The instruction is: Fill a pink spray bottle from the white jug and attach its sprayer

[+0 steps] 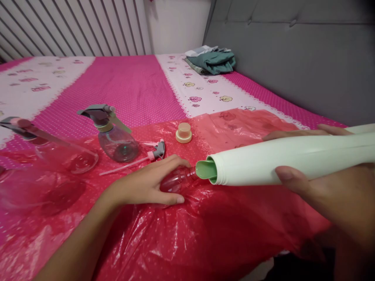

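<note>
My left hand (149, 181) is wrapped round a small clear bottle (177, 180) on the red plastic sheet (181, 242), its open neck pointing right. In my right hand (316, 187) is a large pale green jug (281, 158), tipped almost level. The jug's green pouring spout (205, 169) meets the bottle's mouth; whether liquid flows I cannot tell. Behind my left hand lies a grey and pink trigger sprayer head (156, 151) with its thin tube. A cream cap (184, 132) stands beyond the bottle.
A clear spray bottle (117, 142) with a grey trigger stands at the left, near another with a pink and grey trigger (67, 152). Folded clothes (211, 60) lie at the back of the pink bed (129, 86), beside a grey headboard (293, 58).
</note>
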`<state>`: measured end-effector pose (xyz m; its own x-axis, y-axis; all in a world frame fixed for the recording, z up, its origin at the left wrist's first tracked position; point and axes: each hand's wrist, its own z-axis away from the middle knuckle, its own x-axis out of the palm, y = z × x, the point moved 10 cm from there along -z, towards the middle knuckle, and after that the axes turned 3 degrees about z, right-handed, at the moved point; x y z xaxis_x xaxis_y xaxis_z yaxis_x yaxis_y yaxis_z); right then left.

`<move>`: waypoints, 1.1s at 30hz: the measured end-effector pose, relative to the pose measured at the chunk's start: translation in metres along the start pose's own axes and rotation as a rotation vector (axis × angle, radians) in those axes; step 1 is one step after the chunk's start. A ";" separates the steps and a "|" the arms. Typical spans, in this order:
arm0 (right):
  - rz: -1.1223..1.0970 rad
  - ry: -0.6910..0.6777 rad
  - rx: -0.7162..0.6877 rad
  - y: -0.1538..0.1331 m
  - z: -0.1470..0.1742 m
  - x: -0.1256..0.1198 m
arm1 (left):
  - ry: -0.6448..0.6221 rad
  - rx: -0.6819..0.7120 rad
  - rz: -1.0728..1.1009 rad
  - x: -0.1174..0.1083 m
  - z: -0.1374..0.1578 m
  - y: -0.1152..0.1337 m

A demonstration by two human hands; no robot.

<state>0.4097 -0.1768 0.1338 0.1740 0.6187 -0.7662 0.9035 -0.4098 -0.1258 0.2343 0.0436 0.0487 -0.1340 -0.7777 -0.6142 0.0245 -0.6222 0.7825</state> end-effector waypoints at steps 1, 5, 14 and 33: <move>-0.002 0.004 -0.001 0.000 0.000 0.000 | 0.001 -0.003 0.000 0.000 0.000 0.000; 0.026 0.002 -0.036 -0.004 -0.001 -0.002 | 0.003 -0.005 -0.004 -0.001 0.000 0.000; 0.010 0.003 -0.035 -0.005 -0.003 -0.001 | -0.002 0.003 0.004 0.000 0.000 0.001; 0.003 -0.002 -0.009 -0.002 -0.001 -0.001 | 0.006 0.003 0.002 -0.001 0.000 0.000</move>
<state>0.4080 -0.1758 0.1362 0.1756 0.6163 -0.7677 0.9066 -0.4052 -0.1179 0.2345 0.0440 0.0494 -0.1278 -0.7798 -0.6129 0.0223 -0.6200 0.7843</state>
